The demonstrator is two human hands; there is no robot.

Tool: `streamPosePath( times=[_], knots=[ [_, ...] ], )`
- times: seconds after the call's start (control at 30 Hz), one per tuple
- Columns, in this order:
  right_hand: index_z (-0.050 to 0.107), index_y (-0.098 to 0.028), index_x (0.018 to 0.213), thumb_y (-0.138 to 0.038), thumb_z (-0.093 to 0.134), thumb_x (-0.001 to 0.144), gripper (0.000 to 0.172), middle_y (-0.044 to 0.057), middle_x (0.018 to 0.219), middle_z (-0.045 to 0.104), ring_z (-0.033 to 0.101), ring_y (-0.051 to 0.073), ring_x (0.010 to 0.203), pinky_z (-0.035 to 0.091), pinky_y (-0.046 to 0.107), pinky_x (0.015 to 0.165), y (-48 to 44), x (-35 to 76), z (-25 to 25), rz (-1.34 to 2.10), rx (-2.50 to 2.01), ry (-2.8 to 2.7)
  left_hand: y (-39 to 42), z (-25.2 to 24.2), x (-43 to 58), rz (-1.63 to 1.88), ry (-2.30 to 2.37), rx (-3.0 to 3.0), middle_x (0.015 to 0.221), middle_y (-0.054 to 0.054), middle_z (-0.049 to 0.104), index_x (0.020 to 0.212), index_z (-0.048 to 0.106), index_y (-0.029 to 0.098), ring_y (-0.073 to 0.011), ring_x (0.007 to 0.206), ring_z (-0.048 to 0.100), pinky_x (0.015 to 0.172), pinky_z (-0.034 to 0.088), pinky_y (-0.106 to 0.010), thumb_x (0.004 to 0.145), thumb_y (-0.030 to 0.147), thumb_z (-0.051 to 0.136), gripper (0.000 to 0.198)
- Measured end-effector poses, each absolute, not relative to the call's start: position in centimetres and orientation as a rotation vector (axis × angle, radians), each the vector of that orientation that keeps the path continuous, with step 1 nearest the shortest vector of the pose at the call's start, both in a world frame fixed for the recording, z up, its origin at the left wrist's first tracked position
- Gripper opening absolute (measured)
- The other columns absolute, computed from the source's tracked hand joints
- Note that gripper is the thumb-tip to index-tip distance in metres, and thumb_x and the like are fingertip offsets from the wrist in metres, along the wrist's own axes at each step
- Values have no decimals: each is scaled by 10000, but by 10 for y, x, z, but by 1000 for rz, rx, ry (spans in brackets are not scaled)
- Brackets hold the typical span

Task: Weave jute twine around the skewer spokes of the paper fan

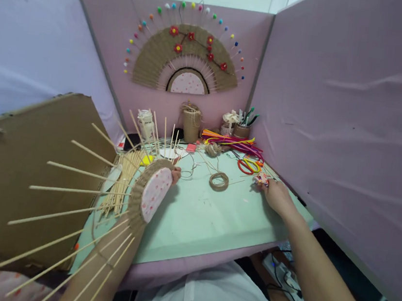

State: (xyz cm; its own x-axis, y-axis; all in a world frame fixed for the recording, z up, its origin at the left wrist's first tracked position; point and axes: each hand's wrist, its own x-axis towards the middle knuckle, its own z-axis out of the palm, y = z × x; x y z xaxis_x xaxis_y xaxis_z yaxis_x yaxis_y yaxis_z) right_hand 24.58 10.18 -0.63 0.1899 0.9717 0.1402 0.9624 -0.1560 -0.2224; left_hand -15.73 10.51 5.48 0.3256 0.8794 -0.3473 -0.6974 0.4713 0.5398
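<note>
My left hand [175,174] is closed around the edge of a half-made stick fan [138,196], held tilted above the left of the table. The fan has a half-round centre covered in white fabric with pink dots, a brown twine band, and long bare wooden sticks spreading left. Most of this hand is hidden behind the fan. At the table's right side my right hand [276,194] pinches a small colourful patterned bundle [261,179]; its exact kind is unclear. Scissors [249,166] with red and yellow handles lie just beyond it. A twine coil [218,181] rests between my hands.
Loose wooden sticks [124,180] lie beside a cardboard sheet [37,174] at left. Pipe cleaners [234,142], a twine ball [213,149], a twine-wrapped jar [191,125] and a pen holder [242,130] line the back. A finished fan [149,61] hangs on the rear panel.
</note>
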Motion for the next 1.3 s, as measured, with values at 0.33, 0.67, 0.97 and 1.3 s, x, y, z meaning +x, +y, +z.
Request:
streamPosePath(
  times=[0.33, 0.67, 0.97, 1.3],
  knots=[
    [530, -196, 767, -508, 704, 702, 364, -65, 592, 385, 375, 90, 531, 373, 229, 473, 28, 198, 36, 1030, -1264, -1034, 91, 50, -126, 735, 633, 84, 603, 35, 413, 822, 445, 189, -67, 440, 391, 368, 373, -132, 977, 170, 308, 207],
    [533, -182, 743, -573, 678, 713, 419, -52, 592, 422, 373, 85, 514, 322, 235, 445, 55, 103, 29, 1384, -1093, -1269, 115, 7, -119, 621, 572, 39, 627, 10, 526, 748, 467, 181, -60, 470, 450, 368, 376, -123, 956, 250, 445, 220],
    [627, -176, 839, -615, 647, 727, 453, -41, 591, 448, 382, 88, 478, 306, 229, 404, 76, 91, 23, 1415, -1187, -1351, 116, -2, -125, 609, 547, 47, 641, 22, 455, 834, 482, 184, -55, 451, 418, 389, 365, -132, 970, 222, 402, 162],
    [609, -178, 825, -643, 655, 720, 479, -44, 578, 444, 364, 83, 469, 282, 216, 391, 79, 92, 19, 1469, -1148, -1342, 85, 15, -129, 637, 546, 45, 720, -1, 507, 1017, 494, 172, -85, 502, 485, 432, 390, -180, 941, 128, 354, 165]
  ],
)
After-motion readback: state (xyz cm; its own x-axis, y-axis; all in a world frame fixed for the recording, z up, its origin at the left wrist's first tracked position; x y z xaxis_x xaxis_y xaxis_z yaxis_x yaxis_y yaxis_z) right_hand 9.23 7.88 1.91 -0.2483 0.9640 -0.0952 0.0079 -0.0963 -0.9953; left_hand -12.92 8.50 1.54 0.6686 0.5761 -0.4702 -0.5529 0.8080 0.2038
